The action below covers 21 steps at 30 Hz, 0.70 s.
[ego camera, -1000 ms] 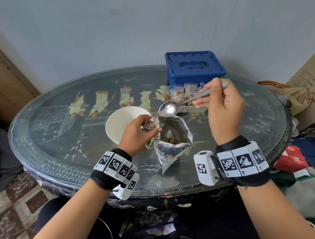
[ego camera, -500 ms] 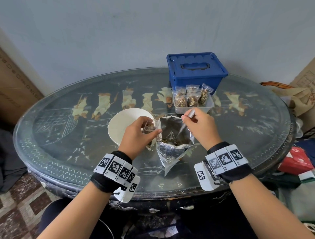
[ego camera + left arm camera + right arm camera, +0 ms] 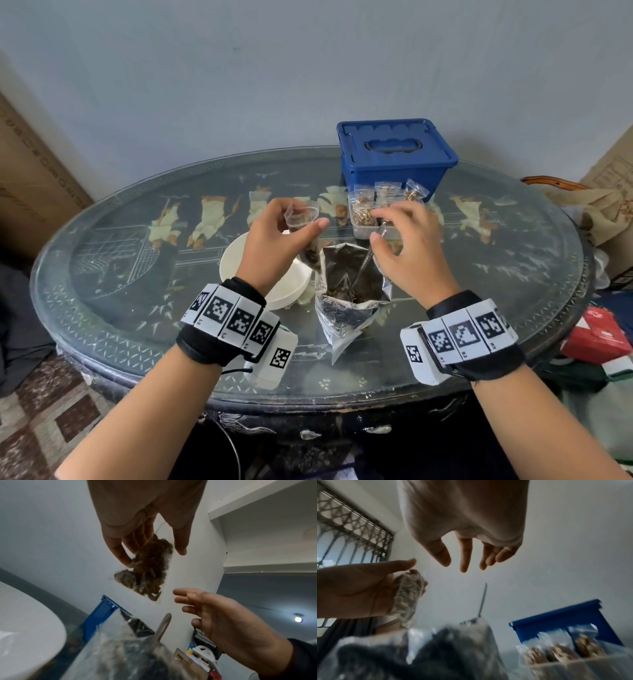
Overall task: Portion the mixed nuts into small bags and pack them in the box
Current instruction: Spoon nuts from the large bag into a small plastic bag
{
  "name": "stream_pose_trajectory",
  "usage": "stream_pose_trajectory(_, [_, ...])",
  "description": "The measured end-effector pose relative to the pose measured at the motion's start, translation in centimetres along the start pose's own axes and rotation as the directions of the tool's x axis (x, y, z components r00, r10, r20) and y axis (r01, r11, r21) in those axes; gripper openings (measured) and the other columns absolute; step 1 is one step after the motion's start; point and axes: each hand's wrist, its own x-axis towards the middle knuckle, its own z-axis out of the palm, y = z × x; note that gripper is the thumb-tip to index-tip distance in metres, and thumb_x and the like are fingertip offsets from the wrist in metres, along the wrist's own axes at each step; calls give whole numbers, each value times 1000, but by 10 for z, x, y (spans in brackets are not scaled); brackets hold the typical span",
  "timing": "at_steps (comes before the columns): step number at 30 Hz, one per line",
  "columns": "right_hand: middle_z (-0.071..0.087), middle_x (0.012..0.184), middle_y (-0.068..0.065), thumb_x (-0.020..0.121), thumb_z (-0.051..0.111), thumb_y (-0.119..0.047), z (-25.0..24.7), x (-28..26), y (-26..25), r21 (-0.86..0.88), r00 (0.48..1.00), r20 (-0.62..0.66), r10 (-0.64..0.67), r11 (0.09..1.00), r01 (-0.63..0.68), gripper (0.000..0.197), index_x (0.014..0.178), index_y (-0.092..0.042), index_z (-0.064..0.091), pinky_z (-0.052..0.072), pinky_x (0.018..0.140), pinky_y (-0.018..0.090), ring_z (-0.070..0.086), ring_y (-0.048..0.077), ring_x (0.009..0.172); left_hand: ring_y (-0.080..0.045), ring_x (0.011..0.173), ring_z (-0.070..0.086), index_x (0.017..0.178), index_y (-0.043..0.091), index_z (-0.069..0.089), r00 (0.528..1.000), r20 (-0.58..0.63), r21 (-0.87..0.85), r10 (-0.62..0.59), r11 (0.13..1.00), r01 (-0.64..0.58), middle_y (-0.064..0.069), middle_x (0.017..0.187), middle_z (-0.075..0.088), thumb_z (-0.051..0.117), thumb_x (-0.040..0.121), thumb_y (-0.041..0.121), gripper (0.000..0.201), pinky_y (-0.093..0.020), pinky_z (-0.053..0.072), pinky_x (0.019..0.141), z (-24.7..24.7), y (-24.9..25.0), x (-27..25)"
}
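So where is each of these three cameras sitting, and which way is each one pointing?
Head: worn on the head, looking forward and down at the table; both forearms, left hand and right hand show.
Left wrist: looks up along the left hand, which holds the small bag; the right hand is opposite.
Right wrist: looks up along the open right hand; the left hand is opposite.
All share the spoon, foil pouch and blue box.

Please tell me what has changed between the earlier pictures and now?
The right hand let go of the metal spoon, which now stands in the open silver foil pouch. The left hand lifted the small clear plastic bag of nuts higher. The white bowl and blue lidded box stayed.
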Motion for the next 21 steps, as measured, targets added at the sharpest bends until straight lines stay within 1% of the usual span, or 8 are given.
stream_pose_trajectory(2, [55,109,6,80,47,-45,-1,3,-13,-49,990,46,-134,989,136,47,110,-14,63,22,92,19,44,19,105,-11,79,63,95,18,57,1000,-10,-90,-25,996,25,3,87,66,74,75,27,28,-24,52,74,4,8,4])
stream_pose_trajectory(3, [57,109,3,79,47,-52,0,5,-21,-49,982,112,-150,986,157,51,112,-15,62,27,92,24,44,16,104,-10,76,62,94,18,57,1000,-10,-126,-27,992,26,3,85,65,74,75,25,26,-23,51,71,7,13,6])
stream_pose_trajectory(6, [62,104,-5,75,59,-56,3,7,-40,48,967,241,-76,997,66,54,112,-16,56,46,86,37,55,14,98,-11,76,61,94,15,58,999,14,-218,-47,975,49,0,84,64,74,74,25,28,-25,51,71,13,23,10])
stream_pose_trajectory(9, [66,99,-3,82,68,-34,-1,15,-45,160,966,259,19,985,-63,39,112,-12,58,50,78,19,61,10,89,-13,80,64,102,12,61,991,127,-285,-46,955,81,1,86,68,80,67,32,44,-29,53,72,10,31,14])
stream_pose_trajectory(11, [67,99,-2,83,68,-27,-8,20,-41,225,957,284,54,967,-121,33,112,-12,61,46,74,9,62,8,88,-17,88,65,103,15,63,976,216,-310,-36,945,103,-2,91,69,73,75,35,35,-31,55,76,4,35,18])
stream_pose_trajectory(15, [69,106,-2,86,65,-24,-21,29,-36,287,937,348,21,950,-127,28,112,-15,65,50,86,22,64,7,95,-16,83,66,98,9,64,971,232,-355,-60,924,142,-7,91,68,50,93,20,19,-25,54,67,-3,44,27])
stream_pose_trajectory(18, [67,102,-11,88,61,-25,-31,35,-38,312,932,363,-6,943,-115,29,117,-22,61,47,80,9,61,-6,91,-12,75,66,88,11,64,978,205,-304,-31,948,94,0,80,68,52,93,14,13,-23,53,62,2,48,33])
stream_pose_trajectory(21, [61,92,-20,90,58,-24,-47,47,-37,397,974,226,32,910,-121,23,113,-27,57,42,69,2,57,-16,78,-9,70,65,84,13,65,981,195,-254,-1,966,52,7,71,68,54,92,14,14,-24,54,62,11,53,43])
